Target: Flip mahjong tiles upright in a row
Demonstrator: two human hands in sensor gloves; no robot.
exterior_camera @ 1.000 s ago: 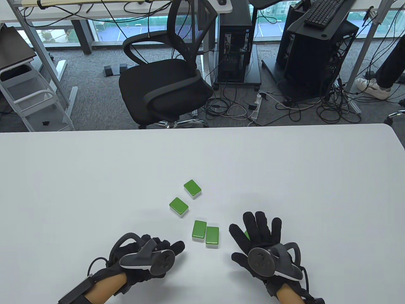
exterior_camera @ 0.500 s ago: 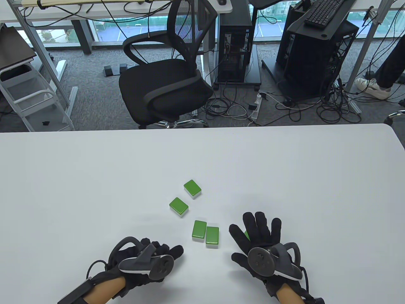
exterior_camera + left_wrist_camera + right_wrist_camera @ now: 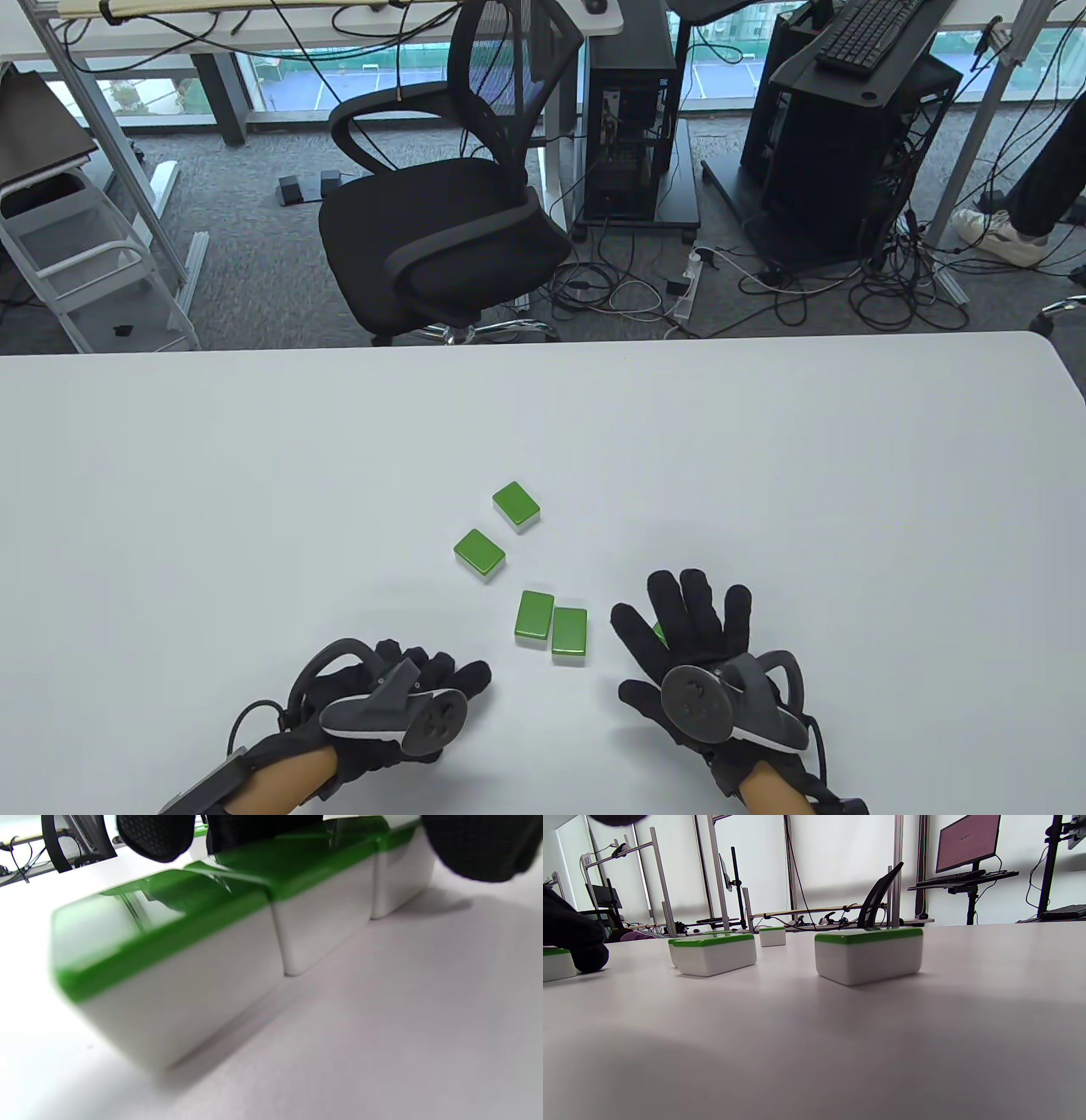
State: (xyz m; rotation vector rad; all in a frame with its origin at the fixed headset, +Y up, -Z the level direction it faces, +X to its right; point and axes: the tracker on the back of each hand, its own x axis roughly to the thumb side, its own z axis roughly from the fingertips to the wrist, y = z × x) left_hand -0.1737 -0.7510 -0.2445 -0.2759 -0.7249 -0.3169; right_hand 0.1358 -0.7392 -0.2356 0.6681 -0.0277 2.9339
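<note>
Four green-backed mahjong tiles lie flat on the white table (image 3: pixel 254 475): a far tile (image 3: pixel 516 507), a second tile (image 3: pixel 479 555) and a touching pair (image 3: pixel 534 615) (image 3: pixel 569 632). My right hand (image 3: pixel 687 611) lies spread and open over another tile, of which only a green corner (image 3: pixel 657 631) shows. My left hand (image 3: pixel 450 679) sits curled to the left of the pair. In the left wrist view three flat tiles (image 3: pixel 169 942) stand side by side, close under my left fingertips (image 3: pixel 157 836). They are hidden in the table view.
A black office chair (image 3: pixel 441 221) stands beyond the table's far edge, with computer towers and cables on the floor behind it. In the right wrist view two flat tiles (image 3: pixel 868 955) (image 3: pixel 712 952) lie ahead on the table.
My left hand has slid slightly back and to the left. My right hand has barely shifted. The tiles have not moved.
</note>
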